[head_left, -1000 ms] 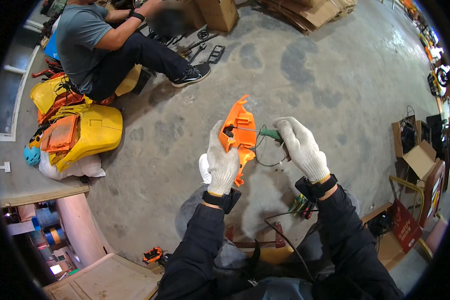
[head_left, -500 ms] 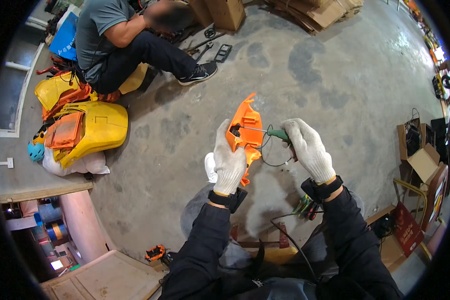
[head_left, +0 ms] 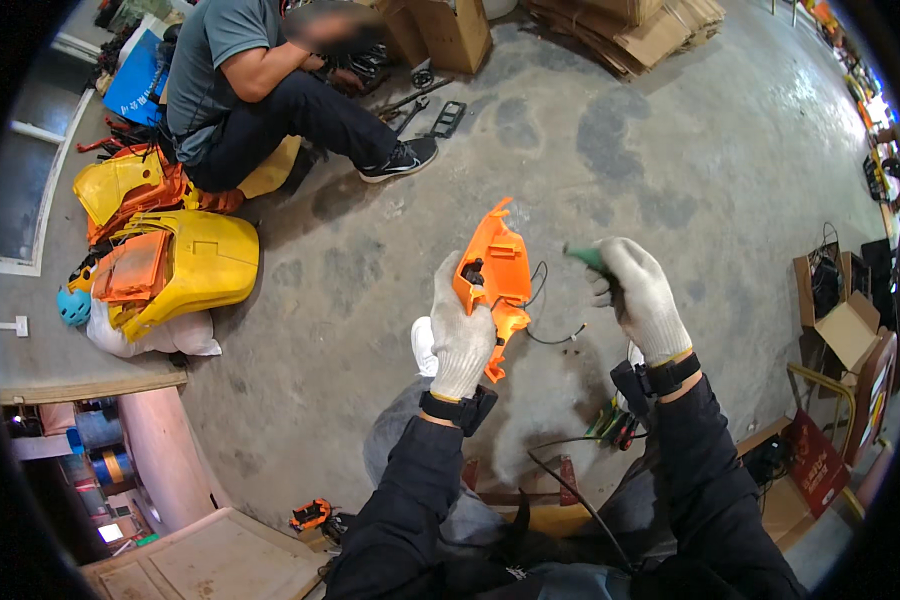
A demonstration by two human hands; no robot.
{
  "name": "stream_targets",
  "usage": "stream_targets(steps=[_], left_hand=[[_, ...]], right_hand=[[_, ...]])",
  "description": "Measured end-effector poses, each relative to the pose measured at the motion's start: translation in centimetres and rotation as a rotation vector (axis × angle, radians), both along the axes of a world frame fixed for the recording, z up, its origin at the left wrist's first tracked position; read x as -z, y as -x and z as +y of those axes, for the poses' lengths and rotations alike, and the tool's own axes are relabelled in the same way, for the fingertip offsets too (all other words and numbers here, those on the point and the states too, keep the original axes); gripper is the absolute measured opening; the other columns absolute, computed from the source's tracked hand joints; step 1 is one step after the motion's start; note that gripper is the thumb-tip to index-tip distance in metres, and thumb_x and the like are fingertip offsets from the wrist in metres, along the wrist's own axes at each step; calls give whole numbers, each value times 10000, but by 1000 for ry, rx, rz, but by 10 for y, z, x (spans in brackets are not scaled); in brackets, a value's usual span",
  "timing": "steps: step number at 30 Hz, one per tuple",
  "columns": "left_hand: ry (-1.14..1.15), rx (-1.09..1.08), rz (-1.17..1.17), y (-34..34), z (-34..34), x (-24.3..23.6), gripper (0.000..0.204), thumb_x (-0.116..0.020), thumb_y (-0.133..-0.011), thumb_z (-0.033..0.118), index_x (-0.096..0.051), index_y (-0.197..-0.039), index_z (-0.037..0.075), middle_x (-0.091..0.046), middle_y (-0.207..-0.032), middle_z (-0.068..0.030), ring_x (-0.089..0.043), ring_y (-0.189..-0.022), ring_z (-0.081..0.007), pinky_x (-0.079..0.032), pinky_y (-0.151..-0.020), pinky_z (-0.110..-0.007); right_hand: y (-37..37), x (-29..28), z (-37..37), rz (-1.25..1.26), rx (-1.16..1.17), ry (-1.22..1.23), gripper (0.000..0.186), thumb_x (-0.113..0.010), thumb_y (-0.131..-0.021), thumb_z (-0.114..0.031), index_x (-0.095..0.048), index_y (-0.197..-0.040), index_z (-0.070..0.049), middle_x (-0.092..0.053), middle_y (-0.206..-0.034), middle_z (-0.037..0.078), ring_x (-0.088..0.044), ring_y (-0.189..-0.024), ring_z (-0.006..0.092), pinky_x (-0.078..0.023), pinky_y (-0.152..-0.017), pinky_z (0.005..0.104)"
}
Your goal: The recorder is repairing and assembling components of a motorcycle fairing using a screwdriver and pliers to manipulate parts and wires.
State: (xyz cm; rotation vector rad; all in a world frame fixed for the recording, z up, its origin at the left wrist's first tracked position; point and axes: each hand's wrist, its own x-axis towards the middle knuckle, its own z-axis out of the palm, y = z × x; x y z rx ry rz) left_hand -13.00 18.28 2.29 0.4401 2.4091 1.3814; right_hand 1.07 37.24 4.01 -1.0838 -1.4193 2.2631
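Note:
My left hand (head_left: 460,340), in a white knit glove, is wrapped round an orange plastic cover (head_left: 507,268) whose hollow, ribbed side faces up. A small black part (head_left: 473,272) sits inside it near my fingers. From the cover a thin black cable (head_left: 548,341) hangs in a loop, its loose end pointing right. Off to the right, my gloved right hand (head_left: 648,300) is closed round a screwdriver by its green handle (head_left: 588,257). The screwdriver is apart from the cover; its shaft is hard to make out.
A person (head_left: 240,90) sits at the upper left beside yellow body panels (head_left: 210,255). A wrench (head_left: 411,116) lies near that person's shoe. Red- and green-handled tools (head_left: 615,425) are by my right knee. An open cardboard box (head_left: 845,325) stands at right, flattened cardboard (head_left: 630,35) at the back.
My right hand has drawn the screwdriver out of the orange cover and moved right. The cover has shifted slightly down and right in my left hand.

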Motion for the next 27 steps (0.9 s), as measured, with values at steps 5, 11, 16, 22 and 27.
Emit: stream_targets(steps=[5, 11, 16, 22, 27], left_hand=[[79, 58, 44, -10, -1, 2, 511, -611, -985, 32, -506, -1484, 56, -695, -1286, -196, -707, -1114, -282, -542, -965, -385], [-203, 197, -51, -18, 2, 17, 785, -766, -824, -40, -450, -1541, 1, -590, -1449, -190, -574, -1354, -307, -462, -1138, -373], [-135, 248, -105, -30, 7, 23, 745, -698, -822, -66, -468, -1524, 24, -569, -1478, -201, -557, -1391, -339, -451, -1162, -392], [-160, 259, 2, -40, 8, 29, 712, -688, -808, -65, -507, -1487, 53, -578, -1456, -196, -572, -1347, -386, -477, -1132, -425], [-139, 283, 90, -41, 9, 29, 730, -694, -793, -69, -506, -1487, 61, -584, -1445, -187, -575, -1334, -392, -487, -1117, -430]], right_hand=[[-4, -2, -15, 246, -85, 223, 446, -665, -1039, -245, -543, -1368, 32, -659, -994, 80, -665, -813, 146, -550, -665, 268], [16, -6, -43, 31, -150, 164, 158, -680, -942, -65, -615, -1080, -22, -666, -926, 47, -675, -767, 145, -569, -681, 291], [28, 7, -54, -104, -60, -149, 212, -740, -934, -151, -656, -1059, -3, -688, -881, 31, -681, -780, 119, -576, -699, 273], [24, 17, -56, -282, -81, -369, 212, -741, -928, -169, -709, -1038, 9, -747, -884, 58, -704, -810, 122, -557, -770, 285], [25, 18, -53, -239, -66, -357, 191, -735, -919, -154, -712, -1021, 6, -751, -865, 58, -717, -791, 126, -559, -746, 294]])
